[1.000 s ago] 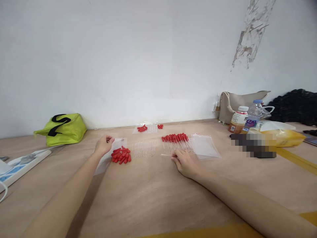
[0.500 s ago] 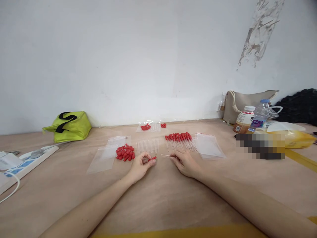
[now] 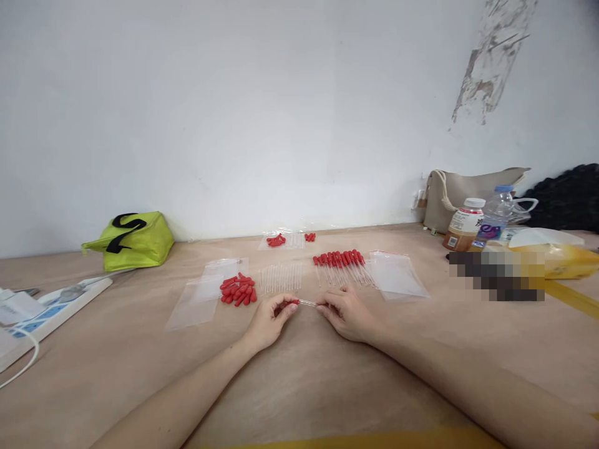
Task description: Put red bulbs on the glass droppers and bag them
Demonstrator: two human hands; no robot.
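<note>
My left hand (image 3: 270,320) pinches a red rubber dropper bulb (image 3: 295,302), mostly hidden by the fingers. My right hand (image 3: 345,313) grips a clear glass dropper tube (image 3: 307,303), whose end meets the bulb's mouth; whether it sits inside, I cannot tell. Left of my left hand lies a pile of red bulbs (image 3: 238,290). Beyond the hands, a row of bare clear tubes (image 3: 281,277) is laid out. Behind my right hand, several droppers with red bulbs on their tubes (image 3: 339,259) lie side by side.
Clear plastic bags lie at left (image 3: 191,305) and right (image 3: 397,274). Near the wall is a bag (image 3: 294,241) with bulbs and tubes. A power strip (image 3: 56,312) and a green bag (image 3: 138,243) stand left; bottles (image 3: 463,226) and a beige bag (image 3: 477,187) stand right.
My two hands have come closer together. The tube's end, apart from the bulb before, now meets it. The view has shifted slightly.
</note>
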